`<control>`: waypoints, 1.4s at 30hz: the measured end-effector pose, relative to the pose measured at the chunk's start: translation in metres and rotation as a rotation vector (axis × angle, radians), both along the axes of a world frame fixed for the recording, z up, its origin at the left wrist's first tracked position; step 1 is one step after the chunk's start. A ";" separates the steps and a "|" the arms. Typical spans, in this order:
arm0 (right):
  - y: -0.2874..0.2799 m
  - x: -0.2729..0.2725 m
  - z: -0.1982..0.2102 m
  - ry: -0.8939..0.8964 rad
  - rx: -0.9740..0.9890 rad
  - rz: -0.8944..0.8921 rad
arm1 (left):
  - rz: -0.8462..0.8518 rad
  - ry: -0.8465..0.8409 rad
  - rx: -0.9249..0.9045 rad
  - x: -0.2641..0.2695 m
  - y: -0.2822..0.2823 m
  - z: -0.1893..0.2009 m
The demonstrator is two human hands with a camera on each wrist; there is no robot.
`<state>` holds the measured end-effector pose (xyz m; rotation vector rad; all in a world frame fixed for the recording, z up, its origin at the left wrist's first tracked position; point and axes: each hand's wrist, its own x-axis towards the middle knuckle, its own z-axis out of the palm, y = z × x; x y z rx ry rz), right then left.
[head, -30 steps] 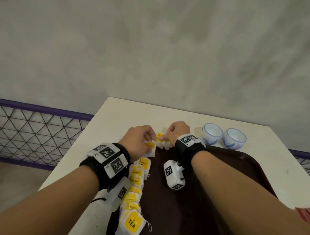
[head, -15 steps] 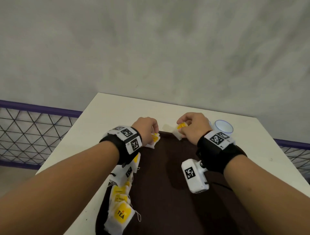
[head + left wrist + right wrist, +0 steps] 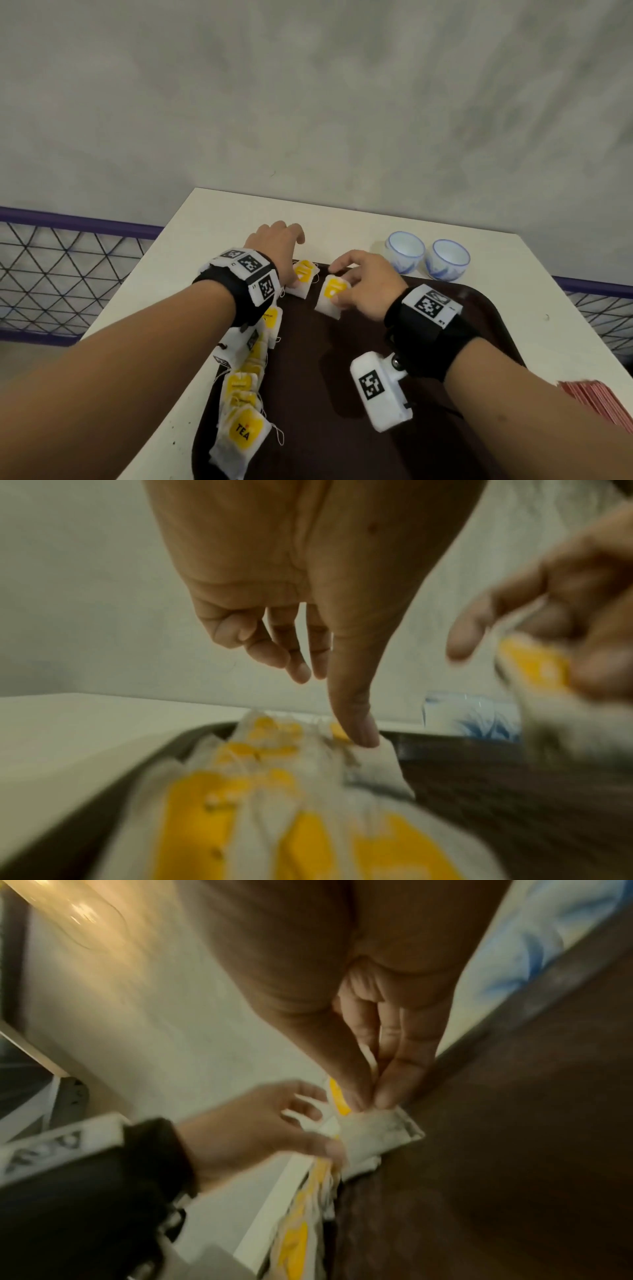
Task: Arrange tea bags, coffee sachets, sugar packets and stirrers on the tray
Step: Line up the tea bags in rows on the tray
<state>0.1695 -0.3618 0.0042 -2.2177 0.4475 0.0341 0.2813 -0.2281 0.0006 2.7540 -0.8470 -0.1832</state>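
A dark brown tray (image 3: 318,383) lies on the white table (image 3: 219,236). Down its left edge runs an overlapping row of white tea bags (image 3: 245,407) with yellow TEA labels. My left hand (image 3: 286,251) hovers at the far left corner with its fingers loose, and its thumb (image 3: 359,731) rests on the top tea bag (image 3: 303,274) of the row. My right hand (image 3: 339,284) pinches another tea bag (image 3: 330,296) between thumb and fingers (image 3: 397,1085), just above the tray beside that row. No coffee sachets, sugar packets or stirrers can be made out.
Two small white-and-blue cups (image 3: 404,251) (image 3: 447,260) stand on the table beyond the tray's far edge. A stack of red packets (image 3: 599,401) shows at the right edge. A purple-framed wire fence (image 3: 68,270) and a grey wall lie beyond the table.
My left hand has let go of its tea bag, leaving only the thumb on it. My right hand has brought its tea bag back from the far edge to over the tray.
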 end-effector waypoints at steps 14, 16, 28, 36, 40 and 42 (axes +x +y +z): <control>0.034 0.046 -0.041 -0.009 -0.047 -0.123 | 0.097 0.084 -0.340 -0.010 0.096 0.033; 0.030 0.046 -0.041 -0.014 -0.051 -0.156 | 0.103 0.076 -0.340 -0.011 0.103 0.034; 0.019 0.075 -0.049 -0.007 0.092 -0.294 | 0.029 0.096 -0.302 -0.021 0.111 0.022; 0.045 0.022 -0.018 -0.040 -0.195 -0.161 | -0.021 0.228 -0.103 -0.040 0.118 -0.006; 0.069 0.008 -0.032 0.229 -0.040 0.009 | -0.015 0.236 -0.131 -0.048 0.127 -0.007; 0.081 0.009 -0.038 0.241 -0.011 0.006 | -0.019 0.223 -0.164 -0.053 0.132 -0.002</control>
